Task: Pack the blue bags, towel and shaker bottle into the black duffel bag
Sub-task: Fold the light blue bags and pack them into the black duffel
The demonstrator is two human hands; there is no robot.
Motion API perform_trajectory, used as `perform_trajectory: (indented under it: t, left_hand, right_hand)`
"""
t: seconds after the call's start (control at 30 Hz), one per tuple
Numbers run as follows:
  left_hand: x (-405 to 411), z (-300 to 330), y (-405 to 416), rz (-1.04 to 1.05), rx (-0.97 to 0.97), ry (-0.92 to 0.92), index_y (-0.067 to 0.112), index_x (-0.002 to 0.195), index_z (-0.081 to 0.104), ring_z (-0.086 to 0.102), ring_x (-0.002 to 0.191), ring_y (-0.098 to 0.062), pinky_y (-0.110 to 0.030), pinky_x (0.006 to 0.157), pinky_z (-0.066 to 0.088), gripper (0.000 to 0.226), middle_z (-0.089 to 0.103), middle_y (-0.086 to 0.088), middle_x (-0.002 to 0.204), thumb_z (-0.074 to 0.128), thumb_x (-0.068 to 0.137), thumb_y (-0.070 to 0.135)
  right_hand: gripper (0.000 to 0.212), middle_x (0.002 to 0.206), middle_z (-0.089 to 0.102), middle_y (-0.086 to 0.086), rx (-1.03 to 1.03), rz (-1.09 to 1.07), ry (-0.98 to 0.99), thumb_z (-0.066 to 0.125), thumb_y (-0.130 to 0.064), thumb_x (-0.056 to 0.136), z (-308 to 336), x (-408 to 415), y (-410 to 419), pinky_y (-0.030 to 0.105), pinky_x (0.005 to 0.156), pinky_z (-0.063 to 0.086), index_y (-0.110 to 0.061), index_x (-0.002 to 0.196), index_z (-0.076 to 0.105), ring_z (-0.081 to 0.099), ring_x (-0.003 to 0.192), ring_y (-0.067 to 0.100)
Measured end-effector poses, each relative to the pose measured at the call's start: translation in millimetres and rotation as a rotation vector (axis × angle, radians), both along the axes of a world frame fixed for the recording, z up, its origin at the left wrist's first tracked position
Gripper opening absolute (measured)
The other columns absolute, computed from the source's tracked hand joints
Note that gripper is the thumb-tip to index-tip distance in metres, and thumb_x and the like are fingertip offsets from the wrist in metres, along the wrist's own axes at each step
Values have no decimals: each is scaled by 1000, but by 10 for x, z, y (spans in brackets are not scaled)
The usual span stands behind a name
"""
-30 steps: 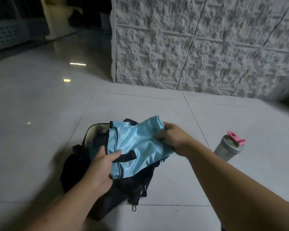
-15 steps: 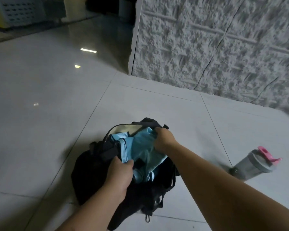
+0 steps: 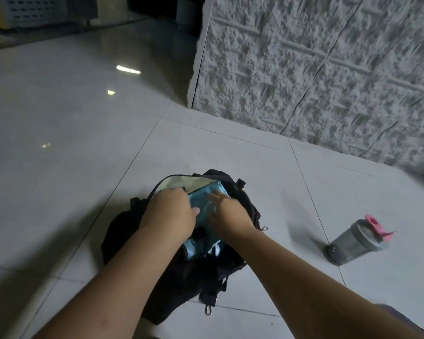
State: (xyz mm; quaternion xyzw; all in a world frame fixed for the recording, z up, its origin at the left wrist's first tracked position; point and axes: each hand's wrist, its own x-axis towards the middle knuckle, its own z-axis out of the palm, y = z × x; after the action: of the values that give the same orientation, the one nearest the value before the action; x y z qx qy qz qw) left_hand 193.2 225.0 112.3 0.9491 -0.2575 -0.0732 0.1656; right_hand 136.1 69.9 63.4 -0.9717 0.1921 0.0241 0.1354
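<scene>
The black duffel bag (image 3: 176,289) lies open on the tiled floor, its pale lining showing at the far rim. A light blue bag (image 3: 203,200) sits down in the opening, with more blue fabric (image 3: 191,249) showing nearer to me. My left hand (image 3: 169,212) is on the blue bag's left edge, fingers bent down over it out of sight and thumb on top. My right hand (image 3: 228,214) presses on the blue bag with straight fingers. The grey shaker bottle (image 3: 353,244) with a pink flip lid stands on the floor to the right, apart from the duffel. No towel is in view.
A rough white textured wall (image 3: 316,69) runs behind the duffel, its corner at the upper middle. Glossy floor tiles stretch to the left. A white perforated crate (image 3: 32,8) stands far back left. A metal clip (image 3: 208,309) hangs from the duffel's near strap.
The blue bag has gone from held above the duffel down into its opening. Both hands followed it down; the right hand went from gripping it to pressing flat on it.
</scene>
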Motion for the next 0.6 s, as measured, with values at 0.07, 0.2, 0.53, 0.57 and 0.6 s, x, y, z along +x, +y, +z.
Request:
perform_trajectory:
  t: [0.07,0.2,0.53,0.57,0.6]
  left_hand:
    - [-31,-100,-60,-107,-120,0,14,105,68,63,100,-23,-31,82,50,23,70,-5,110,63,99,35]
    - [-88,-449,-71,-333,-40,-19,17,140,56,31,150,-22,-33,122,28,44,49,-1,151,62,99,30]
    - [-88,-879,-101,-194,367,182,30,161,-14,-38,147,-40,-57,126,-1,90,-34,-13,164,47,95,20]
    - [-93,-932,-91,-187,329,201,32,161,-15,-42,145,-40,-56,126,6,93,-39,-12,162,46,93,12]
    - [-96,-977,-84,-175,296,212,34,161,-15,-44,143,-41,-53,126,16,96,-43,-12,160,44,91,5]
  right_hand:
    - [59,154,44,4,19,43,41,57,-10,95,-105,-12,22,32,103,46,-17,152,45,47,138,22]
    - [66,160,32,5,40,23,86,59,-20,95,-266,-1,10,42,127,19,-20,157,35,18,156,26]
    - [75,173,-14,-2,148,-147,314,42,-47,103,-302,144,37,54,125,22,-34,164,1,-4,160,31]
    - [68,172,-16,-3,148,-126,358,40,-46,105,-269,136,43,53,124,24,-37,163,6,-1,160,34]
    - [59,172,-17,-3,128,-83,395,37,-43,107,-250,132,54,53,124,24,-41,162,15,0,159,35]
